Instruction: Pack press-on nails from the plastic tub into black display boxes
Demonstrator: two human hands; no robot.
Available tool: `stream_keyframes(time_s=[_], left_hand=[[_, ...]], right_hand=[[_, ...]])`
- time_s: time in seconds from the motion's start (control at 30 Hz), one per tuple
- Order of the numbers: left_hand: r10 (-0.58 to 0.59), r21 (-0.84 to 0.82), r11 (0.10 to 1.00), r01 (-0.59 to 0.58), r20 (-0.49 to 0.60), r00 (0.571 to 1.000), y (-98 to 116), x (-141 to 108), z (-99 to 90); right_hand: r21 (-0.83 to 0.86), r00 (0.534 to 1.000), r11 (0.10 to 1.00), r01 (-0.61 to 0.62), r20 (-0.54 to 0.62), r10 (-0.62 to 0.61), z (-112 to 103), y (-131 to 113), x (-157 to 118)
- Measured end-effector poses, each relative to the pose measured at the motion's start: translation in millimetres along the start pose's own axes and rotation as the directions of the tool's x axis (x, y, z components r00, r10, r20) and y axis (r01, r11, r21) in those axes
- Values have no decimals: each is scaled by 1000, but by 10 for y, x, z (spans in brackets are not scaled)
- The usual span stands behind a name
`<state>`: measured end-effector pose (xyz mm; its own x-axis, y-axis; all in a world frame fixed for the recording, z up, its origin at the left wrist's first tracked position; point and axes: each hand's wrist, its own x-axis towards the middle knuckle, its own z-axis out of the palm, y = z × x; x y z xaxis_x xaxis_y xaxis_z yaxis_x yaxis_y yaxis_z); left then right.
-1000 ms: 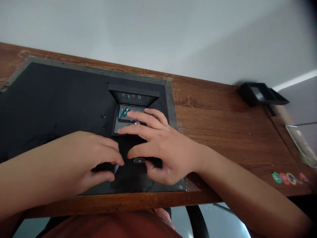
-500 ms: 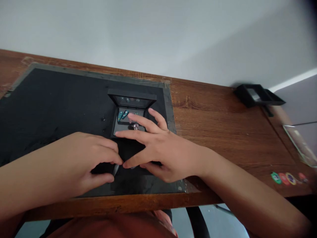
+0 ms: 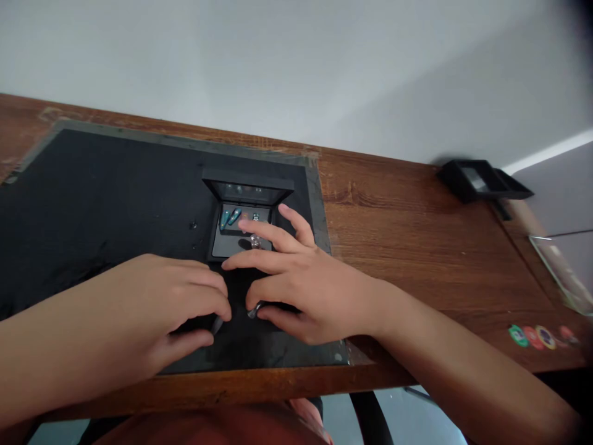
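A small black case (image 3: 214, 238) lies on the black mat, its lid (image 3: 248, 179) raised. Inside are teal pointed false nails (image 3: 225, 219), a small patterned piece (image 3: 256, 217) and a clear sparkling piece (image 3: 255, 241). In front of the case, my left hand (image 3: 180, 296) is closed, with a small dark grey piece (image 3: 217, 324) between thumb and fingertips. My right hand (image 3: 296, 278) pinches a small shiny silvery piece (image 3: 252, 311) between thumb and index finger. Its other fingers spread over the case's right part and hide some of the contents.
The black mat (image 3: 115, 191) is taped to a wooden table (image 3: 393, 241). A tiny dark bead (image 3: 193, 225) sits left of the case. Farther right are a black holder (image 3: 479, 179) and several coloured round tokens (image 3: 517, 335). A wall stands behind the table.
My right index finger and thumb have drawn back right, away from my left fingertips, and the silvery piece between them now shows. My left fingers have closed further over the dark piece.
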<state>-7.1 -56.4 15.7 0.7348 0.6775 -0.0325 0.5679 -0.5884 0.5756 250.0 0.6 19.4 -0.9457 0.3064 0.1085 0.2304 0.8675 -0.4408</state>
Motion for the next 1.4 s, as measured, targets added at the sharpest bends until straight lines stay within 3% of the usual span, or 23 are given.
stream_keyframes(time_s=[0.27, 0.4, 0.53, 0.6, 0.73, 1.03, 1.4], left_hand=[[-18, -185, 982, 37, 104, 994, 76, 3, -6], [-85, -197, 978, 64, -100, 991, 59, 46, -107], [-242, -133, 967, 218, -208, 948, -70, 128, -232], [-357, -137, 933, 332, -250, 900, -143, 165, -253], [-503, -188, 863, 469, -249, 828, -244, 212, -238], [-512, -404, 825, 395, -237, 826, -302, 270, -167], [-569, -336, 814, 473, -300, 766, -290, 288, -90]], right_hand=[[-23, 999, 999, -33, 6, 33, 10, -56, 4], [-59, 1000, 998, -16, 0, 16, 30, -60, 6], [-106, 1000, 994, 6, -6, -6, 36, -75, 3], [-123, 1000, 992, 13, 3, -13, 34, -93, 3], [-136, 1000, 990, 23, -11, -25, 44, -135, 5], [-178, 997, 981, 77, -6, -79, 57, -131, 16], [-125, 992, 992, 34, 121, -18, 38, -115, 7]])
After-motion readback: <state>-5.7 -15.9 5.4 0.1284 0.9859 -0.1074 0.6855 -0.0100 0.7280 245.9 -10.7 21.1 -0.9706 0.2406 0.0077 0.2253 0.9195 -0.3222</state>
